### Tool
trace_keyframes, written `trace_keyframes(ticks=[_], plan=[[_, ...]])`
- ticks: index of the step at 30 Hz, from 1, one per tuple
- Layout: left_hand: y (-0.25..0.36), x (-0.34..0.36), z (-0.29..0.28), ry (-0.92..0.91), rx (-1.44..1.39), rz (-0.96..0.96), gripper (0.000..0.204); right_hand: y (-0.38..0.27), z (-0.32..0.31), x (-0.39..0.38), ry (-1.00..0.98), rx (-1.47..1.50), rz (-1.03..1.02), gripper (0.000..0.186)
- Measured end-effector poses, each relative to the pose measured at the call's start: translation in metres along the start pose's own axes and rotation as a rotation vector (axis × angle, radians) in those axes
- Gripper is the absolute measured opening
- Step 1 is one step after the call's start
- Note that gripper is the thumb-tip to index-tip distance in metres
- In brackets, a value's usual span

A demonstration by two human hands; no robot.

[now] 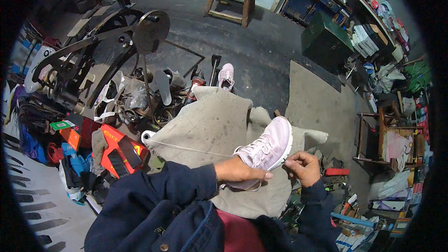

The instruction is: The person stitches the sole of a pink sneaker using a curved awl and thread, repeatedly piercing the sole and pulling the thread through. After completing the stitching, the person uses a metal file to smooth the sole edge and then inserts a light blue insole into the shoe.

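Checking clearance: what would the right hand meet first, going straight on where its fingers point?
Likely the white sole of the pale pink shoe held by the left hand; the right hand looks almost at its edge, contact unclear.

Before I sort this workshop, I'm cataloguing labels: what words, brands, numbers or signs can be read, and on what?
I don't transcribe print, so only its places:
Orange-red packaging: yellow lettering, large enough to read.
Green-and-white card: marks too small to read.
Orange card: pale mark, too small to read.
White stack beside the green chest: any print is too small.
Held pink lace-up sneaker: no readable lettering.
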State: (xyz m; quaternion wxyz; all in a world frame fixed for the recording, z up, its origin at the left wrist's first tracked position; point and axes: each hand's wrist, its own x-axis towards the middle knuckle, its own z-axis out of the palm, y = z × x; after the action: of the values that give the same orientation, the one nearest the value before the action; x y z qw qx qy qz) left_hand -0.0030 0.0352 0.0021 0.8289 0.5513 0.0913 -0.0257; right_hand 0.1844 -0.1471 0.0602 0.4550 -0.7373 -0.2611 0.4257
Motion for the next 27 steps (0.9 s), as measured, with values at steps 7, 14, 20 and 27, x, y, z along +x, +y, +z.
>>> trace_keyframes(ticks=[7,14,20,27], plan=[[-0.010,-0.008,0.015,0.165,-0.060,0.120,0.058,-0.013,0.017,-0.012,0.160,-0.633,-0.367,0.015],[-0.005,-0.013,0.017,0.200,-0.010,0.145,0.055,-0.002,0.024,0.003,0.248,-0.589,-0.332,0.044],[-0.003,-0.008,0.018,0.225,0.042,0.174,0.053,0.008,0.014,0.000,0.322,-0.846,-0.135,0.060],[0.002,-0.021,0.023,0.288,-0.284,-0.003,0.054,0.042,-0.009,-0.031,0.315,-0.232,-0.114,0.046]])
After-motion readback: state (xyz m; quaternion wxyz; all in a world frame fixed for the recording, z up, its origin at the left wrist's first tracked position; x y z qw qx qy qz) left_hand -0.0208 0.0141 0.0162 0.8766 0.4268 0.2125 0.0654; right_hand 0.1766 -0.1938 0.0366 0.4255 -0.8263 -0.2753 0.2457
